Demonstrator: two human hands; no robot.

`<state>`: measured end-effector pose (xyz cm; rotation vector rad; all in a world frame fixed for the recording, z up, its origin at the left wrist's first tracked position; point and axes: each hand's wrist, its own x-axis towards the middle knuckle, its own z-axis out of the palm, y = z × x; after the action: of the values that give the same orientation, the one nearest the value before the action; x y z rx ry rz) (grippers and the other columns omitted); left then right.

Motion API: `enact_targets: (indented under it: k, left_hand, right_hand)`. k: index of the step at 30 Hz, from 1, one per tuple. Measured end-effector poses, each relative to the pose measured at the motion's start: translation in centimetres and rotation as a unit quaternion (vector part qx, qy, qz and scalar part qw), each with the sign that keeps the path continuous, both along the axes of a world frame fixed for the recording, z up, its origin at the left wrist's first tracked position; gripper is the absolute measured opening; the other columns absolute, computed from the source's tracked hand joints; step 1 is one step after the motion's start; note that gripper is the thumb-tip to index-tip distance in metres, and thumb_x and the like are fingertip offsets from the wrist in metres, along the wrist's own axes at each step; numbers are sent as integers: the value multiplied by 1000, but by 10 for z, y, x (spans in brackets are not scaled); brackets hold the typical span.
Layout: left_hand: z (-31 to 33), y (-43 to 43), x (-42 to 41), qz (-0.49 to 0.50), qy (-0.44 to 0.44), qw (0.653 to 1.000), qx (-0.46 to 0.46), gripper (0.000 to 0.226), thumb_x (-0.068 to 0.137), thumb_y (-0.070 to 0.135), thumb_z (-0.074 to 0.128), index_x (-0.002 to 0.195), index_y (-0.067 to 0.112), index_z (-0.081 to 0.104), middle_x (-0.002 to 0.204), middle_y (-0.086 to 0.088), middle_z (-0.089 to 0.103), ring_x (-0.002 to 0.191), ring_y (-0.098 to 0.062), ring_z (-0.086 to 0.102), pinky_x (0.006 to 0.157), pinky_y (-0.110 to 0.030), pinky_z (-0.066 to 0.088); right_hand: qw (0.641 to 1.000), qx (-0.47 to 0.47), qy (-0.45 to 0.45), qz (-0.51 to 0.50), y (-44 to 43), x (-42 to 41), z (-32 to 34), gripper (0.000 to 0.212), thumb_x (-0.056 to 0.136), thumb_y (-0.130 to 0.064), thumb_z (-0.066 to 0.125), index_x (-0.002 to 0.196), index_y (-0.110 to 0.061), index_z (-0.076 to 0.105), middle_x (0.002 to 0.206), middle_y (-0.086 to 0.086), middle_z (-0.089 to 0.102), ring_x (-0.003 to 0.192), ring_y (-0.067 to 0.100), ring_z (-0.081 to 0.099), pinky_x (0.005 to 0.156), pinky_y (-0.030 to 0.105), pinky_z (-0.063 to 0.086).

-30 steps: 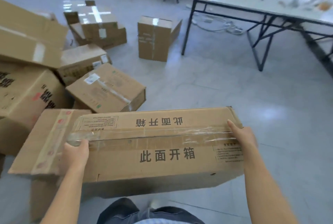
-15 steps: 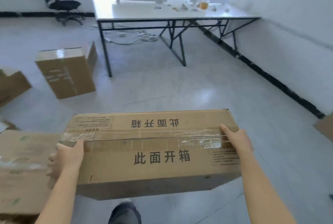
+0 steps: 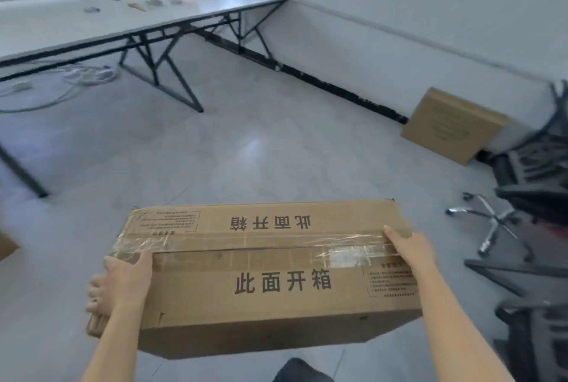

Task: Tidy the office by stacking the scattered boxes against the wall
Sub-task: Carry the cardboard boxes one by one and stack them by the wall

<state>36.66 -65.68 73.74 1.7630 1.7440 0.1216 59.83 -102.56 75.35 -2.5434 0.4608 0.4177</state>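
While the left hand (image 3: 123, 284), fingers curled, and right hand (image 3: 410, 251), thumb atop, grip the carton (image 3: 276, 277) by its ends, a flat box (image 3: 451, 125) leans against the wall (image 3: 399, 12).

So the long brown cardboard box (image 3: 270, 264) is up off the floor (image 3: 276, 151), roughly level, long side running left to right. Crinkly clear tape runs along the top seam, with big black Chinese lettering on both flaps and small printed panels at two corners. The left hand (image 3: 123, 283) wraps its left end and the right hand (image 3: 412, 251) grips the right end, thumbs on top. Well apart, a flat square brown cardboard box (image 3: 451, 125) stands on edge, leaning against the white wall (image 3: 399, 12).
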Motion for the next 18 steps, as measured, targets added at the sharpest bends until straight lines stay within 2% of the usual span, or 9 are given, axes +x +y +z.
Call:
enact_targets:
  k: [4,8,11,18]
  left_hand:
    - [8,4,78,-76,-10,997,8,66,91,44,49,136,-2,33,137,-35,33,129,-44,30,107,-49,20]
    - [14,-3,163,-145,-17,989,14,67,91,46,48,137,0,33,138,-33,34,129,-44,31,107,-50,20]
    - [18,-12,223,-169,-10,985,23,67,90,48,47,137,1,34,138,-32,35,130,-44,31,108,-51,20]
    - [25,-19,337,-175,-7,984,44,64,91,47,46,133,-1,37,135,-34,36,128,-43,32,107,-49,19]
  right_hand:
    - [995,15,-19,-97,-26,14,0,70,85,-63,47,121,-3,54,114,17,61,107,35,55,98,46,41]
    - [987,0,-33,-157,-50,52,0,76,89,-61,41,132,1,41,129,23,52,120,38,47,102,45,31]
    - [983,3,-30,-182,-61,93,4,75,91,-58,38,133,5,40,133,26,48,124,40,43,106,47,25]
    - [978,19,-26,-204,-73,193,1,75,89,-63,36,129,1,46,128,22,53,120,38,47,103,45,30]
